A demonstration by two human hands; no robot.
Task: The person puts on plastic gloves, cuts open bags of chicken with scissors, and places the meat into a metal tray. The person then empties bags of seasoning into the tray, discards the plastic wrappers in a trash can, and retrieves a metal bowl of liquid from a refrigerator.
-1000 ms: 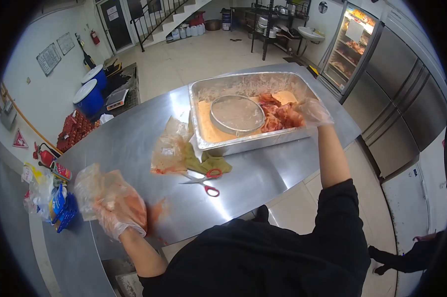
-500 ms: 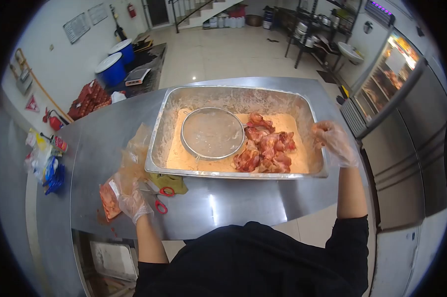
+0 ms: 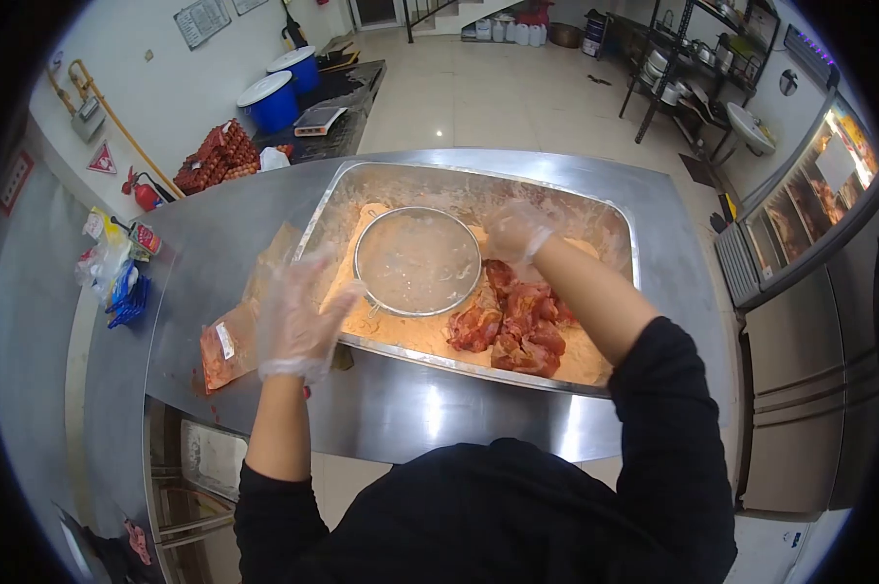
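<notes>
A large metal tray [image 3: 459,360] holds orange-tinted powder [image 3: 401,333], a round mesh sieve [image 3: 417,261] and pieces of red raw meat [image 3: 527,336]. My left hand [image 3: 303,316], in a clear plastic glove, is over the tray's left edge with its fingers spread and nothing in it. Inside the tray, above the meat near the far wall, is my gloved right hand [image 3: 517,232]; its fingers are blurred and whatever they may hold cannot be made out. A plastic bag with reddish contents [image 3: 230,346] lies on the table just left of my left hand.
The steel table [image 3: 410,419] carries plastic packets [image 3: 118,268] at its left. Beyond it are blue tubs [image 3: 269,102], a scale [image 3: 320,121] and a red net sack [image 3: 220,156]. A lit glass-door fridge [image 3: 809,200] and a rack [image 3: 697,58] stand at the right.
My left hand has let go of the bag and moved up to the tray's left edge, opening. My right hand has moved left from the tray's right rim to inside it. The view has shifted.
</notes>
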